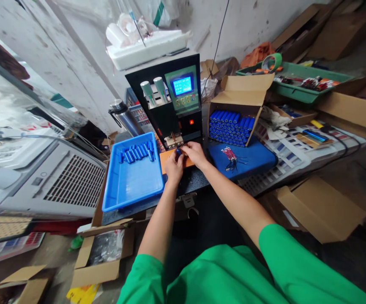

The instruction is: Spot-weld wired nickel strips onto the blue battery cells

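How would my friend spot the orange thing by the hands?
Find the black machine with the glowing blue screen. At its foot, by the left hand and right hand, lies a flat orange slab. It's orange, while the tray on its left and pad on its right are blue.

Scuffed pale wall [249, 21] backs a crowded workroom

The whitish wall, spotted with dark marks, runs across the back, and a thin black cable [222, 38] hangs in front of it. At left, a pale pole [72, 38] slants upward beyond a large light-grey cabinet [72, 181] with a slatted grille. A dark, speckled surface [198, 180] stands in the middle. Open cardboard boxes [96, 276] sit on the grey-brown floor [54, 249] at left. Light is brightest at upper left; the far right lies dimmer.
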{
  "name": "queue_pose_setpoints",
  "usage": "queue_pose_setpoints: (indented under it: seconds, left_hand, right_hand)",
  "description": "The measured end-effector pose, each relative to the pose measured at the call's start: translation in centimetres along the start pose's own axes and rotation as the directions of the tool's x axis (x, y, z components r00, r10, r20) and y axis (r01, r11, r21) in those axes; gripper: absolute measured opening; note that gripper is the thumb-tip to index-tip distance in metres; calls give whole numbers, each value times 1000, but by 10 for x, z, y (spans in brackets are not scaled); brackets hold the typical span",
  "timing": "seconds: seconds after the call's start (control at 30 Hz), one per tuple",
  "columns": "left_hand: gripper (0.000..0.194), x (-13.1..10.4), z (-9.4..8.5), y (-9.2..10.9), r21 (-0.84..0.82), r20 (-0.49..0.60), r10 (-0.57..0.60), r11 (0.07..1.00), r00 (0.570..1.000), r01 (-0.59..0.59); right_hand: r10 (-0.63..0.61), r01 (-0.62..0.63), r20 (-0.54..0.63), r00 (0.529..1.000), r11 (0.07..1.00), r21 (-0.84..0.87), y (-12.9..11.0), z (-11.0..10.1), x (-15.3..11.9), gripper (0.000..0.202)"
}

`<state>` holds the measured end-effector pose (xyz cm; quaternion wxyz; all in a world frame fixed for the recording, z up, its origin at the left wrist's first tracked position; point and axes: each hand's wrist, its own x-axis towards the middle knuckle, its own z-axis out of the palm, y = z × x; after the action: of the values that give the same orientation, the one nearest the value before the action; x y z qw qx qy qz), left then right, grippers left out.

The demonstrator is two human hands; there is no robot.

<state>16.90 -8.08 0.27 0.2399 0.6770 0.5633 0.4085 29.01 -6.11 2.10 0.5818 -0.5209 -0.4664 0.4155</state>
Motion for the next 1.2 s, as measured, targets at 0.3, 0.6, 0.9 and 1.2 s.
queue_pose_setpoints:
  seconds: [0.3,0.6,0.9,1.2]
  left_hand:
    - [23,0,0,1,21,-4,-16,1000,1000,16]
    - [25,0,2,-4,-20,-2,1,1000,1000,-1]
    - [28,1,1,-1,-8,0,-5,1000,1000,5]
    - [30,0,2,-2,-12,0,-4,1000,1000,4]
  right_hand:
    - [-45,38,-37,998,984,-176,-6,1,0,15]
    - [-51,46,-21,998,982,-185,-8,2,0,13]
    - [-37,34,-14,999,986,-165,-13,2,0,12]
    - [-37,35,-11,999,984,-174,-11,2,0,12]
